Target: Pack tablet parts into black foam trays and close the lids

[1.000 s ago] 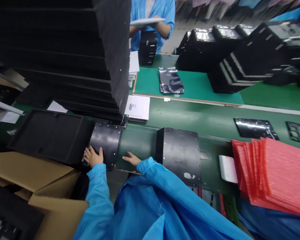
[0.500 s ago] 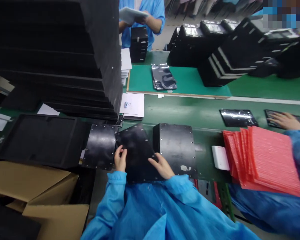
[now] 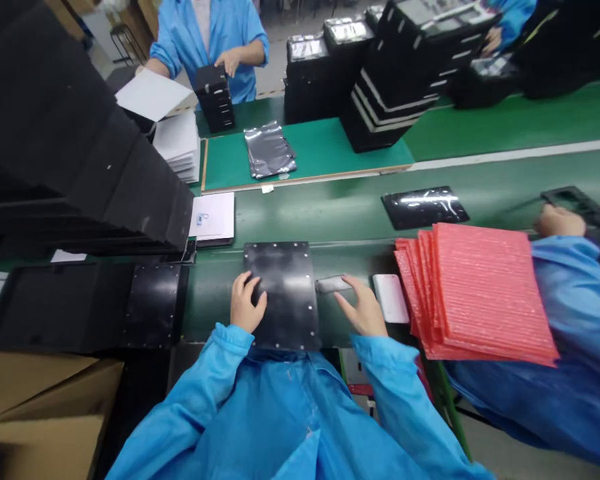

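Observation:
A black panel [image 3: 283, 297] with small light dots along its edges lies flat on the green bench in front of me; what is under it is hidden. My left hand [image 3: 249, 303] rests on its left side, fingers apart. To the right of the panel, my right hand [image 3: 364, 308] is open, thumb and fingers spread, holding nothing. Its fingertips are at the end of a small grey strip [image 3: 330, 285]; I cannot tell whether they touch it. Further left sits a similar dotted black panel [image 3: 153, 303].
A tall black stack [image 3: 145, 180] leans at left. Red bubble sleeves [image 3: 495, 293] and a white box [image 3: 391, 298] lie right. A glossy black sheet [image 3: 425, 205] is beyond. A co-worker's hand [image 3: 560, 220] holds a black frame. Another person [image 3: 210, 40] stands opposite, touching a small black stack.
The tilted black panel between my hands has moved right and now lies flat. My right hand has let go of it and moved off its right edge. The view has shifted.

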Demonstrator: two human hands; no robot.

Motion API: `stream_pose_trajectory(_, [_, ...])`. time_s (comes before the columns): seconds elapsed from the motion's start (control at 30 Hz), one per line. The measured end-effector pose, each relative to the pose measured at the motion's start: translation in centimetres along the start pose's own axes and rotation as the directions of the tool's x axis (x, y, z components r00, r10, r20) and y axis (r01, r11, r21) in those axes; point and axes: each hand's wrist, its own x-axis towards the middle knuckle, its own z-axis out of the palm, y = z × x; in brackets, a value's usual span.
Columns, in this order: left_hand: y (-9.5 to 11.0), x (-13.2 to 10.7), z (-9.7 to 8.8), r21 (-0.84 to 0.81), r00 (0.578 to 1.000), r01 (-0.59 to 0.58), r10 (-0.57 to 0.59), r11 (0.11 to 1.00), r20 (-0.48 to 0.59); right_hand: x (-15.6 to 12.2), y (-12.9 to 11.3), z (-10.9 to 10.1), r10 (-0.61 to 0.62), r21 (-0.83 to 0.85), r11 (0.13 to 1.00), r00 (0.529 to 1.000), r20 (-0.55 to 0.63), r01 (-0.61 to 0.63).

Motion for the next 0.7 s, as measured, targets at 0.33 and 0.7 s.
stream_pose_trajectory(0.33, [5.9,-4.0,7.4,0.608,0.936,-0.114,-0.119,0.786,0.330,1.8,5.8,2.6,0.123,-0.217,0.973,0.966,0.227,-0.073])
stream_pose_trajectory(0.7, [9.9,-3.1,7.4,0.539,0.908,0.132,-0.319,0.832,0.271,6.7,-1.3,-0.7,-0.072,-0.211,0.917,0.662,0.746,0.338])
